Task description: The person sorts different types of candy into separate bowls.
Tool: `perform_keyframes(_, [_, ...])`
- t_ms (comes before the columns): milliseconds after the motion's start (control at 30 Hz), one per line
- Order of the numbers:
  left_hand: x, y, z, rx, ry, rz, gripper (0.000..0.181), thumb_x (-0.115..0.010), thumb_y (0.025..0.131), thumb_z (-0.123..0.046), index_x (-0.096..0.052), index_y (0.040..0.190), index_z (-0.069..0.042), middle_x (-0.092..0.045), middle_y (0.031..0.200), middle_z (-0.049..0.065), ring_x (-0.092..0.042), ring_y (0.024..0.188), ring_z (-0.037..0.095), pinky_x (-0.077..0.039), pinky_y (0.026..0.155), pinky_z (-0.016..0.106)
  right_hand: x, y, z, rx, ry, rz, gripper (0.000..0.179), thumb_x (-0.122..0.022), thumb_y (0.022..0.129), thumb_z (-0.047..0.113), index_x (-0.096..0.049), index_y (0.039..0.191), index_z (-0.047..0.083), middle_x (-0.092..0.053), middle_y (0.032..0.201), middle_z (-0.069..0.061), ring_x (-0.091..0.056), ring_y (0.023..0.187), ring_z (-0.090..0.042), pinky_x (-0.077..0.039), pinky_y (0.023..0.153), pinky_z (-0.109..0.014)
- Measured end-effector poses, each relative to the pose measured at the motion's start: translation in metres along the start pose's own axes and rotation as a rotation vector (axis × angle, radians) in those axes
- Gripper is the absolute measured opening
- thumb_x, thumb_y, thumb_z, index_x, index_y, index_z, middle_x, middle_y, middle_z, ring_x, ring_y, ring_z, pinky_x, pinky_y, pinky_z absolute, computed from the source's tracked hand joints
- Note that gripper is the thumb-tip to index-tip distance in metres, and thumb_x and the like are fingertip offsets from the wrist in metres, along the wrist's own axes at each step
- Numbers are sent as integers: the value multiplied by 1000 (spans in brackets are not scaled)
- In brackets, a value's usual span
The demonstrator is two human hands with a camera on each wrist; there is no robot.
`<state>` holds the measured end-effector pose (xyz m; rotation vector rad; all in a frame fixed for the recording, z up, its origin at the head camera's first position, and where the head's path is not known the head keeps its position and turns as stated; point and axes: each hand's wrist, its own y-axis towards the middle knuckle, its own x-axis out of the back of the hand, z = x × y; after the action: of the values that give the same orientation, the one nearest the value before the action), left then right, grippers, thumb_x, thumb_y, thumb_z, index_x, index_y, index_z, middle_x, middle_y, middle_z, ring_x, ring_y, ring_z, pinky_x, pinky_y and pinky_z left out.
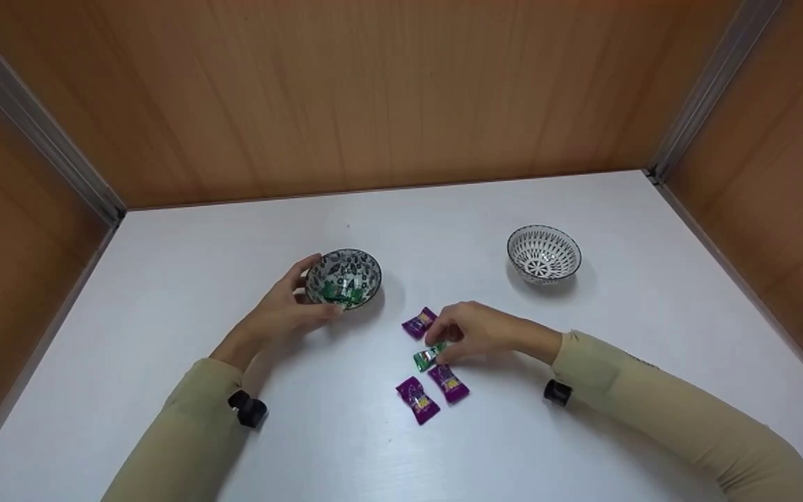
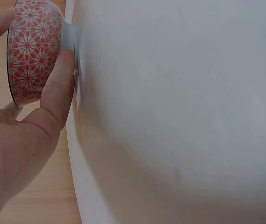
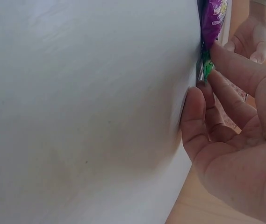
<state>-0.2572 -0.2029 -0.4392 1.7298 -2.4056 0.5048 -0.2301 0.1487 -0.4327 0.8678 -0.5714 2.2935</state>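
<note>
My left hand (image 1: 277, 311) grips a small patterned bowl (image 1: 343, 262) from its left side, thumb at the near rim. Green-wrapped candies (image 1: 343, 293) lie inside it. The left wrist view shows the bowl's red outer wall with white flowers (image 2: 32, 56), with a finger by its foot. On the white table, my right hand (image 1: 483, 329) pinches a green-wrapped candy (image 1: 424, 360) between thumb and fingers. Purple-wrapped candies surround it: one behind (image 1: 417, 323), one just in front (image 1: 449, 384) and another nearer (image 1: 418, 401). The right wrist view shows the green wrapper (image 3: 208, 65) at the fingertips.
A second bowl (image 1: 543, 252), white with dark dashes inside, stands at the back right of the white table (image 1: 318, 446). Wooden panels (image 1: 387, 97) rise behind the table and at both sides, joined by metal corner posts (image 1: 712, 90).
</note>
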Motion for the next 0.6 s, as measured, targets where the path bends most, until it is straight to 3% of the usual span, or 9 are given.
perform_keyframes(600, [2, 0, 0, -5, 5, 8, 111, -91, 77, -30, -20, 162, -27, -29, 157, 17, -40, 134, 37, -36, 109, 48, -1, 1, 2, -47, 12, -17, 21, -82, 86, 13, -76, 106, 9, -65, 85, 6, -57, 78, -9, -50, 73, -25])
